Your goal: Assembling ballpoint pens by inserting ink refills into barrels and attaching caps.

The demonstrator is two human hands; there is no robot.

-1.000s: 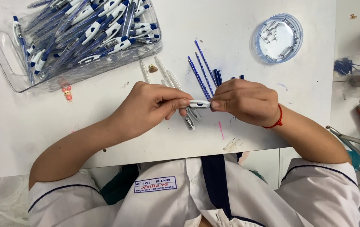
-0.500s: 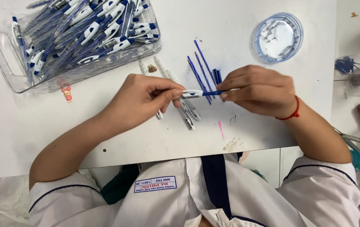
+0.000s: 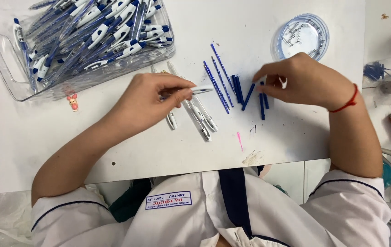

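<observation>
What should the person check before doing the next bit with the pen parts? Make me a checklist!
1. Left hand holds a clear pen barrel firmly: ok, pinched between thumb and fingers.
2. Right hand is over the loose blue refills: ok, fingertips touch the short blue pieces.
3. One piece actually picked up: cannot tell, the fingers hide it.
4. Spare barrels within reach: ok, several lie on the table just under the left hand.
5. Round clear lid with small springs is close: ok, just above the right hand.
6. Clear bin of finished pens is out of the way: ok, at the table's far left corner.
</observation>
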